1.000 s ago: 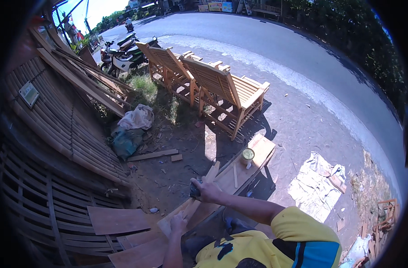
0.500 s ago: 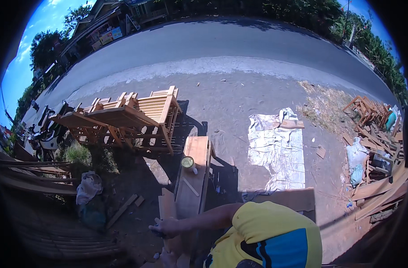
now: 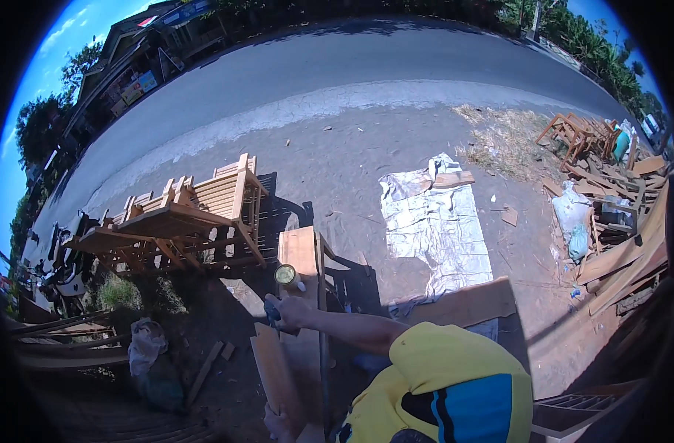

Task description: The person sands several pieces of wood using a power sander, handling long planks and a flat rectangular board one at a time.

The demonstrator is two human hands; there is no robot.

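Note:
My right hand [image 3: 291, 314] reaches across the narrow wooden bench [image 3: 298, 247], its fingers closed round a small dark blue-green wad [image 3: 272, 311]; its exact kind is unclear. Just beyond stands a round open tin [image 3: 285, 275] with pale yellowish contents, a small white object [image 3: 300, 286] touching its side. A light brown wooden board [image 3: 271, 362] lies at a slant along the bench's left side. Near the lower edge my left hand [image 3: 276, 422] grips this board, its fingers partly in shadow.
Slatted wooden chairs [image 3: 182, 207] stand to the left, near a motorcycle [image 3: 67, 277]. On the ground to the right lie a stained white cloth [image 3: 440, 229] and a flat brown panel [image 3: 462, 303]. Scrap wood [image 3: 628, 244] is piled at far right, with the road [image 3: 278, 74] beyond.
My right hand has moved forward from the board towards the tin, carrying the dark wad. The board now lies more tilted. The whole view has turned somewhat to the right.

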